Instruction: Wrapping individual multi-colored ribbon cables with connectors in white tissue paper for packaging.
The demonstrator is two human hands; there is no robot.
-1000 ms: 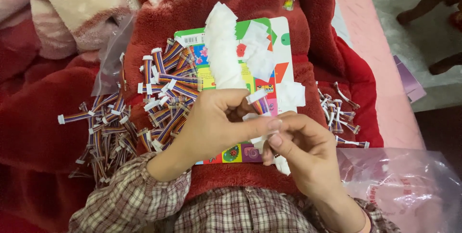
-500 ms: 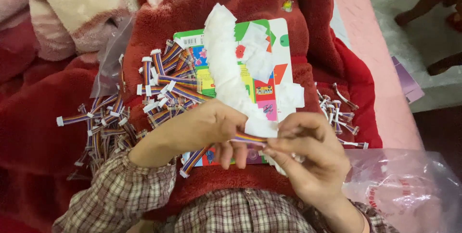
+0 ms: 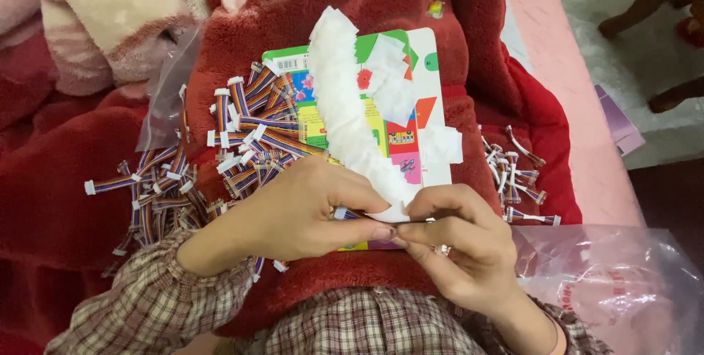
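My left hand [image 3: 301, 212] and my right hand [image 3: 458, 245] meet fingertip to fingertip over a colourful printed card [image 3: 381, 116] lying on a red fleece blanket [image 3: 411, 3]. Together they pinch the near end of a long white strip of paper tape [image 3: 345, 105] that runs up across the card. A short rainbow ribbon cable [image 3: 345, 213] with white ends pokes out between my left fingers. A large heap of the same ribbon cables [image 3: 220, 157] lies to the left, partly under my left hand. A smaller pile of cables [image 3: 517, 175] rests to the right.
A clear plastic bag [image 3: 609, 282] lies at the lower right and another clear bag [image 3: 169, 83] sits at the upper left. A pink and cream plush blanket [image 3: 103, 10] fills the top left. A pink mattress edge [image 3: 565, 76] borders a grey floor.
Both hands have dropped lower and closed together on the strip's near end. The white strip now lies flatter along the card, and the cable is tucked into my left fingers.
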